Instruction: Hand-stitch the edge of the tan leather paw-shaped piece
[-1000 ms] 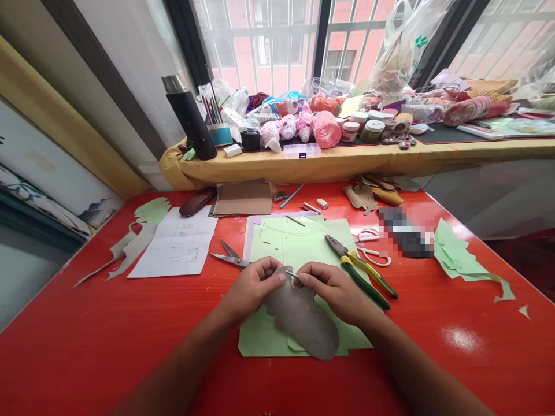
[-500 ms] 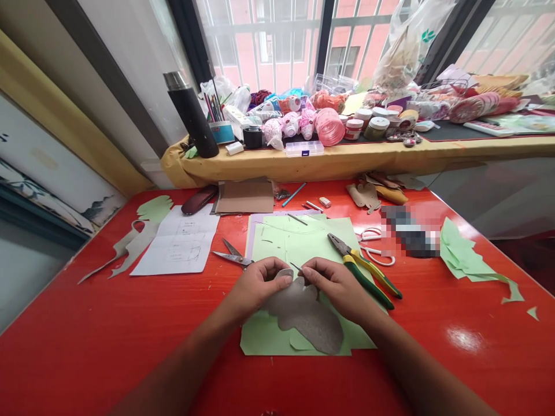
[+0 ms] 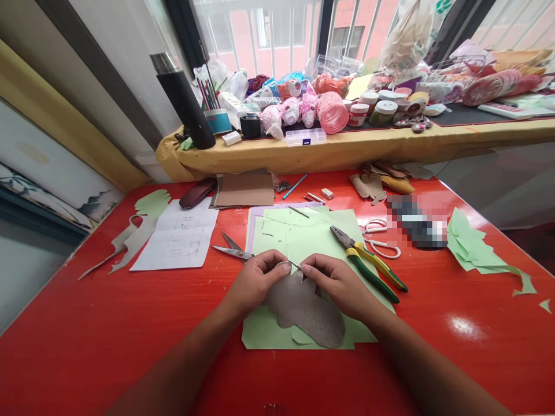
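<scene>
My left hand pinches the upper edge of a grey, wavy-edged cut-out piece, which looks like leather or felt. My right hand is closed on a thin, dark, needle-like rod; its tip meets the edge of the piece by my left fingertips. Whether it passes through the material I cannot tell. Beneath the piece lie green paper sheets. Pliers with green and yellow handles rest to the right of my right hand. Metal scissors lie beyond my left hand, partly hidden by it.
On the red table are a printed sheet, brown card, a dark red case, white-handled scissors, green scraps and leather scraps. A black flask and several jars stand on the sill.
The edge of the grey piece has tipped up to a thin line in my left fingers. My right hand has brought the rod against it. The view has shifted slightly.
</scene>
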Motion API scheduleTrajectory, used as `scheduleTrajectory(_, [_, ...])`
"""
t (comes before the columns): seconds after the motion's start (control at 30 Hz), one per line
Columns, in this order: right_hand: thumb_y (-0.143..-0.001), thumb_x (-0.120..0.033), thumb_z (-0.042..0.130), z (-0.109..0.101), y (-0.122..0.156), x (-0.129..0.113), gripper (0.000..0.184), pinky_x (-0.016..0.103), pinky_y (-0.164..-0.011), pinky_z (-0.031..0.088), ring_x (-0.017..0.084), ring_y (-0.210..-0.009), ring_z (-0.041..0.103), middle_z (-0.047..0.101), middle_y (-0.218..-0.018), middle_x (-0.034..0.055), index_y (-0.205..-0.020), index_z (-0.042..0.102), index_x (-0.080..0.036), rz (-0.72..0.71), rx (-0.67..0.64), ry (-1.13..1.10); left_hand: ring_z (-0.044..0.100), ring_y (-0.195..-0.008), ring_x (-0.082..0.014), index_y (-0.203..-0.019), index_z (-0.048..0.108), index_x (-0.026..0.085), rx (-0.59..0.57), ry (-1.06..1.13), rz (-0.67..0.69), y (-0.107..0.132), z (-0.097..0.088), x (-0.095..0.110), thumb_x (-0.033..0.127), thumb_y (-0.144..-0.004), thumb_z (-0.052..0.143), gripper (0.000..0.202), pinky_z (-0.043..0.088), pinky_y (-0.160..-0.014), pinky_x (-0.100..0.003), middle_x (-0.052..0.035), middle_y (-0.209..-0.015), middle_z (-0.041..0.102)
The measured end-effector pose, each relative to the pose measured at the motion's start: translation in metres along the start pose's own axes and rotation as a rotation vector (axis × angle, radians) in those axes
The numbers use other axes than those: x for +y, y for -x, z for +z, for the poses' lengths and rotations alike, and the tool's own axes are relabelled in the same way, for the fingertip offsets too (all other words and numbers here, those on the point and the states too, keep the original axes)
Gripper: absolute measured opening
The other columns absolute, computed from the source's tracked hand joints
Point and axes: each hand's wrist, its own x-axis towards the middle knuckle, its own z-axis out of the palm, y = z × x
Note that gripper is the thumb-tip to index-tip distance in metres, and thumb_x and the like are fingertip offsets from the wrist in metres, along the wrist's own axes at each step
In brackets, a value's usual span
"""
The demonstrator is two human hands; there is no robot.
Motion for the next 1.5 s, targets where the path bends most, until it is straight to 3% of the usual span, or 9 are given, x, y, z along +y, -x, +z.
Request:
scheduleTrajectory(0.27, [-0.098, -0.051, 0.060, 0.004, -0.001, 0.002, 0.034, 0.027, -0.060, 0.040, 0.014, -0.065, 0.049, 0.054, -0.073, -0.0014, -0.087, 0.064, -0.019, 0.001, 0.013, -0.019, 0.046, -0.070, -0.0137, -0.081, 0.068, 0.019, 0.049, -0.051, 0.013, -0.001, -0.003, -0.001, 0.044, -0.087, 0.068, 0.026, 0.036, -0.065, -0.026, 0.0021, -0.075, 0.057])
scheduleTrajectory(0.5, [-0.097, -0.055, 0.062, 0.003, -0.001, 0.001, 0.036, 0.027, -0.056, 0.044, 0.012, -0.058, 0.053, 0.055, -0.071, -0.0023, -0.091, 0.065, -0.019, -0.012, 0.103, -0.099, 0.047, -0.068, -0.0144, -0.082, 0.070, 0.015, 0.059, -0.040, -0.029, -0.001, -0.003, -0.002, 0.059, -0.092, 0.062, 0.045, 0.034, -0.061, -0.026, -0.0013, -0.075, 0.060])
scheduleTrajectory(0.7, [-0.090, -0.057, 0.070, 0.002, 0.000, -0.001, 0.039, 0.025, -0.043, 0.037, 0.010, -0.047, 0.050, 0.058, -0.068, -0.0035, -0.098, 0.060, -0.020, -0.018, 0.134, -0.225, 0.048, -0.068, -0.0143, -0.086, 0.071, 0.015, 0.071, -0.056, -0.067, 0.001, -0.003, 0.001, 0.062, -0.089, 0.065, 0.047, 0.036, -0.060, -0.025, -0.0019, -0.077, 0.061])
scheduleTrajectory(0.93, [-0.092, -0.055, 0.068, 0.009, 0.002, 0.002, 0.035, 0.025, -0.047, 0.038, 0.012, -0.052, 0.047, 0.058, -0.066, -0.0028, -0.096, 0.060, -0.022, -0.040, 0.109, -0.053, 0.043, -0.064, -0.0125, -0.078, 0.067, 0.016, 0.086, -0.069, -0.052, 0.001, 0.000, -0.001, 0.062, -0.088, 0.066, 0.047, 0.033, -0.057, -0.025, 0.0007, -0.069, 0.054])
scheduleTrajectory(1.07, [-0.095, -0.047, 0.067, 0.013, 0.000, 0.012, 0.025, 0.026, -0.054, 0.038, 0.013, -0.061, 0.048, 0.055, -0.069, -0.0031, -0.098, 0.061, -0.022, -0.106, 0.120, 0.092, 0.048, -0.068, -0.0146, -0.077, 0.071, 0.016, 0.056, -0.144, -0.025, 0.003, 0.003, 0.001, 0.061, -0.087, 0.066, 0.046, 0.036, -0.059, -0.026, -0.0016, -0.072, 0.060])
scheduleTrajectory(1.3, [-0.097, -0.047, 0.064, 0.011, 0.000, 0.013, 0.025, 0.027, -0.055, 0.035, 0.014, -0.060, 0.046, 0.055, -0.067, -0.0038, -0.101, 0.061, -0.023, -0.103, 0.127, 0.154, 0.061, -0.078, -0.0191, -0.096, 0.079, 0.016, -0.135, -0.012, -0.074, 0.005, -0.003, 0.005, 0.050, -0.084, 0.073, 0.036, 0.045, -0.067, -0.027, -0.0067, -0.091, 0.075])
scheduleTrajectory(1.5, [-0.098, -0.046, 0.063, 0.010, 0.001, 0.012, 0.022, 0.027, -0.057, 0.037, 0.015, -0.062, 0.047, 0.054, -0.068, -0.0027, -0.099, 0.061, -0.023, -0.160, 0.188, 0.202, 0.060, -0.073, -0.0176, -0.089, 0.077, 0.016, 0.022, -0.102, -0.061, 0.003, 0.001, 0.003, 0.053, -0.084, 0.072, 0.037, 0.044, -0.063, -0.026, -0.0048, -0.082, 0.073])
